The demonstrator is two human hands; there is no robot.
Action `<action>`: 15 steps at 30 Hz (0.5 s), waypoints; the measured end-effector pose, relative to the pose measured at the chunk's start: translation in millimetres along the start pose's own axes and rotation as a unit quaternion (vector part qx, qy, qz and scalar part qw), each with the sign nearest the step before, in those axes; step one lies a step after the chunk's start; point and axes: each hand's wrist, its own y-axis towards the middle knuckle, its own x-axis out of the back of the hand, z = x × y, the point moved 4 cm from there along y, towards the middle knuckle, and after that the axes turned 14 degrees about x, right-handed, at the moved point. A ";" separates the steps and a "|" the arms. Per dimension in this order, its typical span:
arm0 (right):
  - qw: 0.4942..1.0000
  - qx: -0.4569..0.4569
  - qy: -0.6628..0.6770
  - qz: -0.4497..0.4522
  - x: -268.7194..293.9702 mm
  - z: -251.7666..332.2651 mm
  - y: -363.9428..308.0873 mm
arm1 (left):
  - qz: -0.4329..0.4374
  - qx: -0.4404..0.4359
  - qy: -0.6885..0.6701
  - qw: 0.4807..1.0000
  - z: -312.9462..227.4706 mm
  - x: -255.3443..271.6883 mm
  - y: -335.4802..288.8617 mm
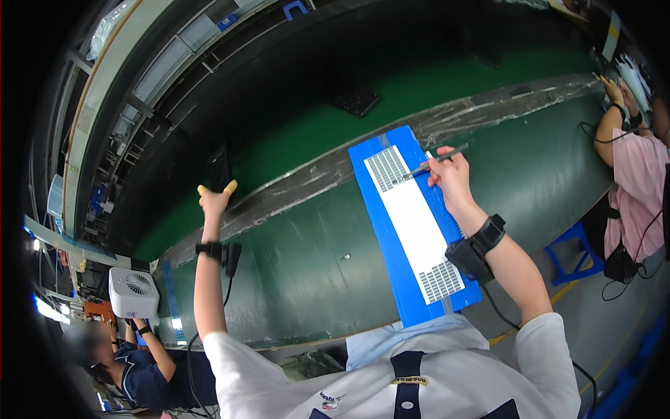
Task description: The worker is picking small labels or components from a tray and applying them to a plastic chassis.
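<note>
My right hand point(450, 174) grips slim dark tweezers point(438, 160), their tip at a grid of small grey labels on a white sheet point(417, 220). A second grid of labels covers the sheet's near end. The sheet lies on a long blue board point(382, 241) that reaches across the bench toward me. Out at the far left, my left hand point(215, 200) is stretched over the bench's far edge with yellow covers on its fingertips. Its fingers are spread and appear to hold nothing. Just beyond it lies a dark flat device point(220, 166).
Another black device point(359, 102) lies on the green conveyor beyond the bench point(314, 279). A small shiny piece point(346, 256) rests on the bench. A white fan box point(133, 293) stands at the left end. Co-workers sit at both sides; a blue stool point(574, 255) is at right.
</note>
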 end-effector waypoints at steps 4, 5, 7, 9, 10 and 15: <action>1.000 -0.014 -0.004 -0.021 6.9 1.0 1.0 | -0.050 -0.001 0.104 0.993 -86.8 -47.0 15.6; 0.999 -0.024 -0.010 -0.033 12.6 1.3 1.4 | -0.058 -0.040 0.070 0.995 -120.4 -48.5 -0.9; 0.999 -0.032 0.001 -0.009 -5.3 3.7 -2.7 | 0.048 -0.274 -0.001 0.961 -149.8 -71.3 19.6; 0.999 -0.036 0.012 -0.004 -7.2 0.7 -0.7 | 0.077 -0.507 -0.062 0.857 -199.4 -96.5 -13.2; 0.999 -0.035 0.013 -0.007 -2.7 0.0 1.5 | 0.073 -0.541 -0.045 0.836 -222.0 -105.7 -38.9; 0.999 -0.040 0.030 -0.012 -2.4 1.7 2.0 | 0.025 -0.549 0.104 0.829 -253.9 -119.0 -90.8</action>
